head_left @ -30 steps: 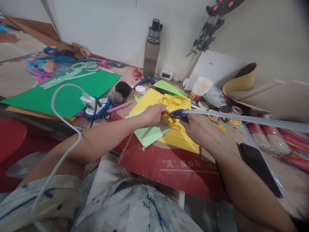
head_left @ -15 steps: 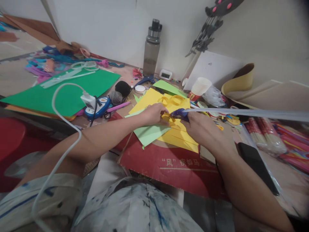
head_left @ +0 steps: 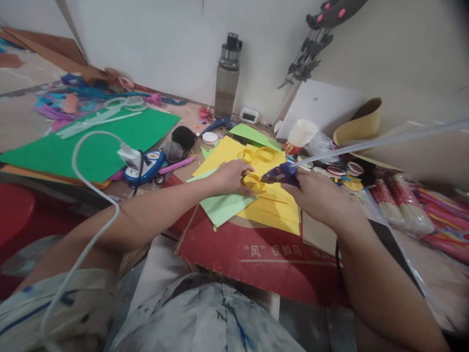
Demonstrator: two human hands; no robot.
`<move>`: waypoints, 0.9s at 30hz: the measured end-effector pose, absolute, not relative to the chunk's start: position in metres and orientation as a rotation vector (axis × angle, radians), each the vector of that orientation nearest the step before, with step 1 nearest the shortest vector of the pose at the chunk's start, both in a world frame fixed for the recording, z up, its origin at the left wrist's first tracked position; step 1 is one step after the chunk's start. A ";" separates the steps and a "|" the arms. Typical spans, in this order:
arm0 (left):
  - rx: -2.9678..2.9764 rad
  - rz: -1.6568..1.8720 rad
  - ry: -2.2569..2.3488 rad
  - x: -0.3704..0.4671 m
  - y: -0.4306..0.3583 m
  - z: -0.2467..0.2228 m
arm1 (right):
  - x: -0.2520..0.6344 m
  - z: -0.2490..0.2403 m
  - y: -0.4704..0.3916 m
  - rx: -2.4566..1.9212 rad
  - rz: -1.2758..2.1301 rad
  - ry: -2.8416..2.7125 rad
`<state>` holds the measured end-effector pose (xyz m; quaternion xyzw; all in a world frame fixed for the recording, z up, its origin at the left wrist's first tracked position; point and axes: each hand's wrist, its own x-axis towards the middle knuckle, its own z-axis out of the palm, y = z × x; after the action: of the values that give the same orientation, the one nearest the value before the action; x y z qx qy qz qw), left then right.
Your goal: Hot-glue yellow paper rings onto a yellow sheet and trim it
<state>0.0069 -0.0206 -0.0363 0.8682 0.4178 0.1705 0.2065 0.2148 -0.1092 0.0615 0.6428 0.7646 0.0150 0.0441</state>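
Observation:
My left hand [head_left: 234, 177] pinches a looped yellow paper strip [head_left: 253, 184] over the paper sheets. In my right hand [head_left: 318, 195] is a dark blue glue gun [head_left: 280, 173], a long clear glue stick [head_left: 366, 145] running out of its back end. The gun's nozzle points left, close to the loop; whether it touches cannot be made out. Other yellow paper loops [head_left: 266, 154] lie just behind, on yellow paper [head_left: 278, 215]. A pale green sheet [head_left: 223, 208] lies under my left wrist.
Beneath the papers is a red cardboard sheet [head_left: 252, 266]. A water bottle [head_left: 226, 80] stands by the wall. To the left are green sheets [head_left: 120, 142] and a blue power strip [head_left: 146, 168] with a white cable. Paper cups [head_left: 302, 134] stand back right; a black phone-like slab [head_left: 392, 247] lies right.
The glue gun has tilted so its glue stick slopes up to the right, and it has shifted slightly right. The yellow loop shows more openly beside my left fingers.

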 end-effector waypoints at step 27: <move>2.383 0.473 1.210 0.008 -0.024 -0.032 | 0.213 0.052 -0.064 1.890 -0.429 2.402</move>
<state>0.0076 -0.0238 -0.0323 0.8580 0.4356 0.1704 0.2122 0.2131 -0.0642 0.0516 0.6120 0.7781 -0.1388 0.0276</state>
